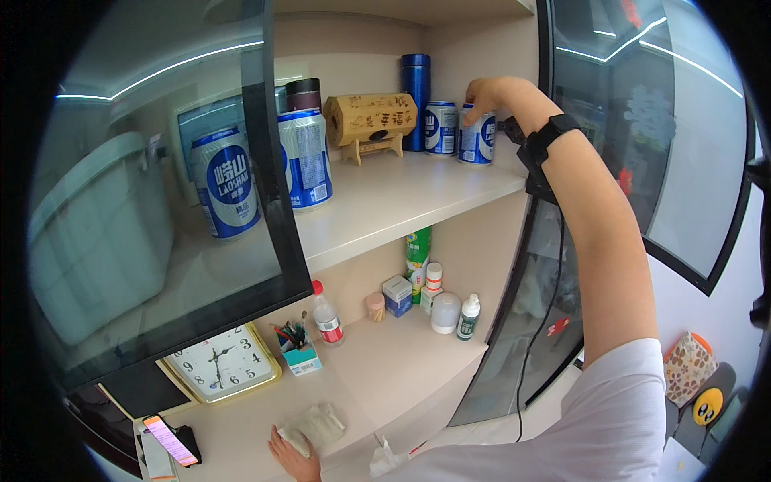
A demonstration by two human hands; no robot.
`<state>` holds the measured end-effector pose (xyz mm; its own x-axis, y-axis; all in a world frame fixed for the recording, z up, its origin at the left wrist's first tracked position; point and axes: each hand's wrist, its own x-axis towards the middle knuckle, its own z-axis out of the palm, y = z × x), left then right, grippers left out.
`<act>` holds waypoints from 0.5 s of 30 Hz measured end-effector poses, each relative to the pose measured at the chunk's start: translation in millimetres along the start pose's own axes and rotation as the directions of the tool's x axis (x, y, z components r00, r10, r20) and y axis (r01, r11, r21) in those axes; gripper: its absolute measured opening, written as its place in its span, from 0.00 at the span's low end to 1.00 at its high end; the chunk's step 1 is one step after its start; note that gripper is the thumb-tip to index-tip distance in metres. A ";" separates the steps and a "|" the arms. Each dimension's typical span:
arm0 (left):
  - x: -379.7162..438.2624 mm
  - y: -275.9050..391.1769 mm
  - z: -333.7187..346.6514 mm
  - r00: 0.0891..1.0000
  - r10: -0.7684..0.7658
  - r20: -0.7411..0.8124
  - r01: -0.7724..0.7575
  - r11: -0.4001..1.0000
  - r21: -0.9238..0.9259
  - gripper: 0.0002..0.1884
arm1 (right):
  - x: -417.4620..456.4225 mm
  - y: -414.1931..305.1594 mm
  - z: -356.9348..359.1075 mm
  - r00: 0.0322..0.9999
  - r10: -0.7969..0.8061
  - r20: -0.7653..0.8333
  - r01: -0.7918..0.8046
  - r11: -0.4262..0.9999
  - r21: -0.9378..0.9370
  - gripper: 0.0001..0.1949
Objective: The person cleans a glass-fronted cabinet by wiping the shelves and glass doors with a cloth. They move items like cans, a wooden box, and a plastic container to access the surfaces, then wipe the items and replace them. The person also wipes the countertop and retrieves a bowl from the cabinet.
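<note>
My right hand [485,99] grips the top of a blue and white Laoshan beer can [476,137] at the right end of the upper shelf. Beside it stands a similar can [441,129], with a tall blue bottle [415,96] behind. A barrel-shaped wooden box [370,119] rests on a small stand further left. Another can [308,159] stands near the glass door's edge, and one more can [229,184] shows behind the glass. Low in the view, my left hand [296,452] lies on a folded pale cloth [316,426] on the lower counter.
A black-framed glass door [289,241] covers the left side. The lower counter [373,373] holds a square clock [220,364], a pen box [301,358], a plastic bottle [328,319], a white pump bottle [468,318] and a phone [171,440]. A black cable [536,337] hangs at right.
</note>
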<state>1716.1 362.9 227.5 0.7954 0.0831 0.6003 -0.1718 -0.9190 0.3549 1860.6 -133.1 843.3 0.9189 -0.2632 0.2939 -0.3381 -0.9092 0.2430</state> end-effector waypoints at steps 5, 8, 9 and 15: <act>0.6 -3.4 6.6 0.998 0.031 -0.046 -0.031 1.000 0.005 0.27 | 7.5 -3.9 -5.0 0.995 -0.035 -0.098 0.036 0.999 0.010 0.38; 0.5 -3.4 7.6 0.998 0.034 -0.052 -0.033 0.999 0.006 0.26 | 12.1 -20.0 -7.9 0.977 -0.145 -0.157 0.156 0.986 0.064 0.38; 1.0 -2.2 6.2 0.998 0.047 -0.049 -0.046 0.999 0.009 0.26 | 11.9 -30.1 -9.1 0.968 -0.189 -0.167 0.203 0.976 0.073 0.39; -9.9 -25.0 21.3 0.994 0.106 -0.004 -0.105 0.990 0.097 0.28 | 34.1 -94.9 -0.3 0.885 -0.412 -0.218 0.435 0.898 0.070 0.53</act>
<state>1724.9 376.8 197.4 0.7703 -0.0133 0.6375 -0.1972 -0.9558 0.2183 1923.9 -55.7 830.6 0.9080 0.2123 0.3611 0.1108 -0.9531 0.2816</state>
